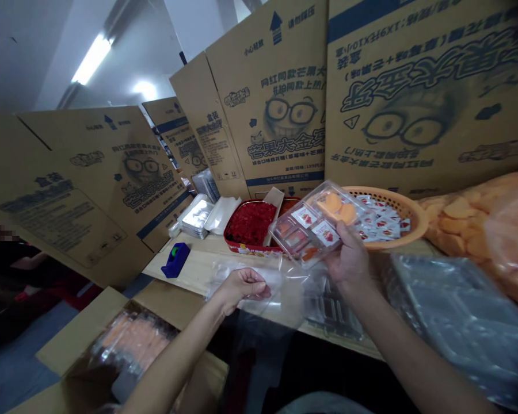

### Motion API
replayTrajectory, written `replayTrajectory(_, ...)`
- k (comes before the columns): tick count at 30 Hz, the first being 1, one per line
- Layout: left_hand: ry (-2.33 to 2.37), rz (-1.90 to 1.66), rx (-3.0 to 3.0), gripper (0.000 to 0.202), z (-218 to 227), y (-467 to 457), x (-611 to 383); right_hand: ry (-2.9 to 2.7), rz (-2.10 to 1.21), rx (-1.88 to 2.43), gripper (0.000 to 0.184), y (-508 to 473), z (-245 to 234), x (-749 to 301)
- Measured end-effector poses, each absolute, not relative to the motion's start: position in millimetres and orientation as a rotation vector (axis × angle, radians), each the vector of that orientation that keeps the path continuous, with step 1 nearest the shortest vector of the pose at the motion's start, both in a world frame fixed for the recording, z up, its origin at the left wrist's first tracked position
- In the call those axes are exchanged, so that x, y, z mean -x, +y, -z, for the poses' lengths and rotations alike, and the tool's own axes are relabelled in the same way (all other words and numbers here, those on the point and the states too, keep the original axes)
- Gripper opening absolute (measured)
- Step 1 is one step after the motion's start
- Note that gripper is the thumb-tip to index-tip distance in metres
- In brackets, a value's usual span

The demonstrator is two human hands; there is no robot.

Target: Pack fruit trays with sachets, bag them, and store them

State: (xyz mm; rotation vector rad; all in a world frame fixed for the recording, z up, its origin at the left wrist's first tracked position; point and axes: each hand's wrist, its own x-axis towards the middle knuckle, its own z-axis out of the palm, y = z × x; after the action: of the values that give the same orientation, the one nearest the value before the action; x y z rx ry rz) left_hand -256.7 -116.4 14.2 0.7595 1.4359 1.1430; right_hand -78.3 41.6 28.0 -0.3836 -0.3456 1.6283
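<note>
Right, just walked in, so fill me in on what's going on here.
A person's right grip holds up a clear compartment tray with orange pieces and white packets in it. The left grip appears to pinch thin clear plastic beside it. Behind the tray are a red container of dark red material and an orange basket of small packets. At lower left, an open carton holds clear-wrapped orange goods.

Bare hands [243,288], bare forearms [408,336].
</note>
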Motion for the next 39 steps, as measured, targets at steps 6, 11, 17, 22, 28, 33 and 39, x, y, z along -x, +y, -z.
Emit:
replayTrajectory(6, 1.473, -1.114, -0.704, 0.045, -14, -116, 255, -0.452, -1.636, 0.320, 0.015, 39, -27, 78)
replayTrajectory(11, 1.498, -1.185, -0.622, 0.045, -15, -115, 255, -0.522, -1.684, 0.261, 0.028, 34, -28, 74)
replayTrajectory(17, 1.514, -1.277, -0.596, 0.043, -13, -115, 258, -0.540, -1.759, 0.320, 0.027, 33, -24, 69)
replayTrajectory(22, 1.562, -1.345, -0.571, 0.044, -19, -115, 256, -0.558, -1.815, 0.365, 0.031, 33, -18, 67)
replayTrajectory(28, 1.550, -1.308, -0.645, 0.046, -25, -119, 257, -0.600, -1.811, 0.384, 0.033, 33, -12, 68)
replayTrajectory(33, 1.391, -1.058, -0.828, 0.050, -31, -120, 254, -0.713, -1.942, 0.405, 0.031, 29, -16, 76)
replayTrajectory(39, 1.276, -1.237, -0.630, 0.033, -25, -108, 254, -0.847, -2.124, 0.466, 0.028, 16, -16, 81)
